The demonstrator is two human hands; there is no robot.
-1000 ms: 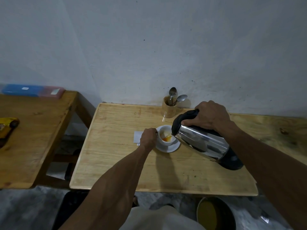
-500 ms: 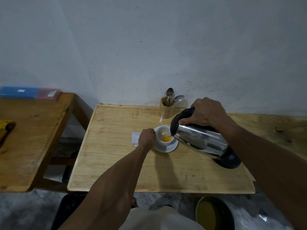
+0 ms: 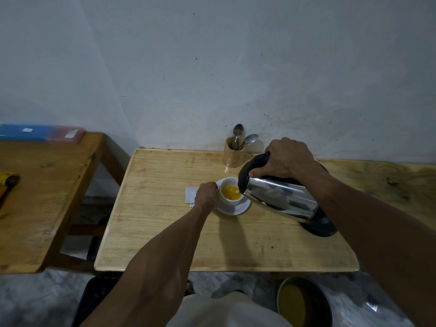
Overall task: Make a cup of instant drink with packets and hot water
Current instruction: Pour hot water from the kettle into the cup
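While the kettle (image 3: 280, 199) tips, the cup (image 3: 230, 192) fills orange.
On the table (image 3: 165, 232), right hand (image 3: 286, 158) grips the kettle handle, left hand (image 3: 206, 197) clasps the cup on its saucer (image 3: 236, 210); a second ago mostly powder showed, so mixing has begun.

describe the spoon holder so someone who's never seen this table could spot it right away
Start at the light wooden table against the grey wall and follow its far edge. There stands a small round wooden cup, just beyond the white cup on its saucer. It alone holds two metal spoons, bowls up.
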